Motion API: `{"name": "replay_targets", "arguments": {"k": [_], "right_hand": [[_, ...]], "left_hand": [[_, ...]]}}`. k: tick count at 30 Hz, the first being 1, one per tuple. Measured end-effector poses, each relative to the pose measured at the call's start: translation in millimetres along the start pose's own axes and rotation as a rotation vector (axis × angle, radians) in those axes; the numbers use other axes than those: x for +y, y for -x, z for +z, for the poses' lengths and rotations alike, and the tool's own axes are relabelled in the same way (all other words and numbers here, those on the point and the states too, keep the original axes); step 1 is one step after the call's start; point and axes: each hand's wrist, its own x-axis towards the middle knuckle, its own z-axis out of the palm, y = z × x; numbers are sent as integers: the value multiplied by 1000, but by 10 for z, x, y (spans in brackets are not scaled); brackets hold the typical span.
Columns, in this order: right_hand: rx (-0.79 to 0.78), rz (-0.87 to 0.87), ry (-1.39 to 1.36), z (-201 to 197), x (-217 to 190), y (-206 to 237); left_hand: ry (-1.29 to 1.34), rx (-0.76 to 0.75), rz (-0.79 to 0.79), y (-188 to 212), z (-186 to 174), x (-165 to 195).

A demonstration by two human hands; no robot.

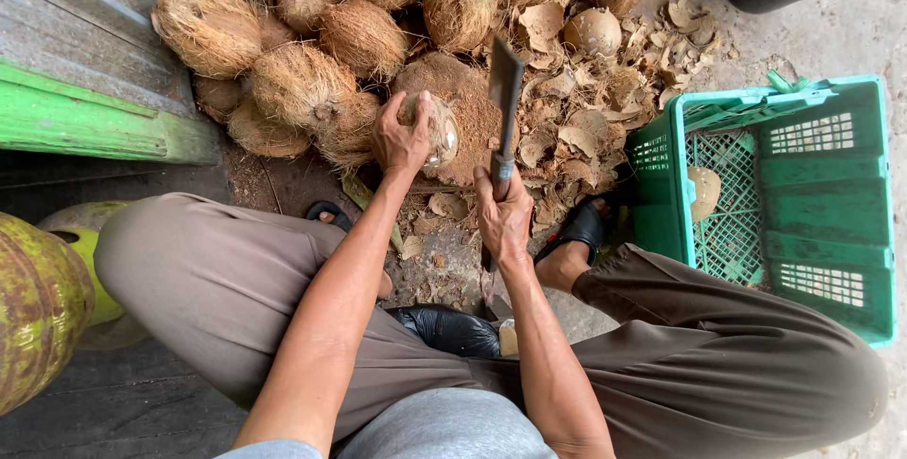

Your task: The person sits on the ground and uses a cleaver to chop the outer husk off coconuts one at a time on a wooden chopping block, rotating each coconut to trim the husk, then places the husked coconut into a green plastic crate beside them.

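Note:
My left hand [401, 138] grips a partly husked coconut [440, 130], pale and smooth on its bared side, and presses it on a brown fibrous block [468, 100]. My right hand [504, 218] is closed around the handle of a cleaver [504, 91], whose broad dark blade is raised upright just right of the coconut. Both forearms reach out between my knees as I squat in brown trousers.
A heap of hairy brown coconuts [302, 81] fills the ground ahead. Shell chips [605, 91] litter the right side. A green plastic crate [831, 138] stands at right. A green wooden beam [85, 124] and a green-yellow coconut [38, 308] sit at left.

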Motion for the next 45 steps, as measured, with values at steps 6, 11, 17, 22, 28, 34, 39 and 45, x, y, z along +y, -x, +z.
{"name": "replay_targets", "arguments": {"k": [6,11,17,22,28,34,39,45], "right_hand": [[-239,290,72,105,245,-117],[-61,57,136,98,289,-197],[-162,305,6,150,241,-109],[-98,142,46,110,206,-177],[-213,192,-24,124,144,-87],[-206,108,-120,154,201,-105],[-278,307,112,230,373,-187],[-286,334,55,131,355,-214]], "left_hand": [[62,-22,-54,22,-82,61],[130,-26,-76,16,-88,124],[56,22,-65,22,-5,-29],[508,-75,-39,-49,-5,11],[139,13,-150,59,-74,176],[157,-43,-208,31,-64,105],[198,-32,-145,2,-41,20],[129,-56,-230,23,-101,42]]}}
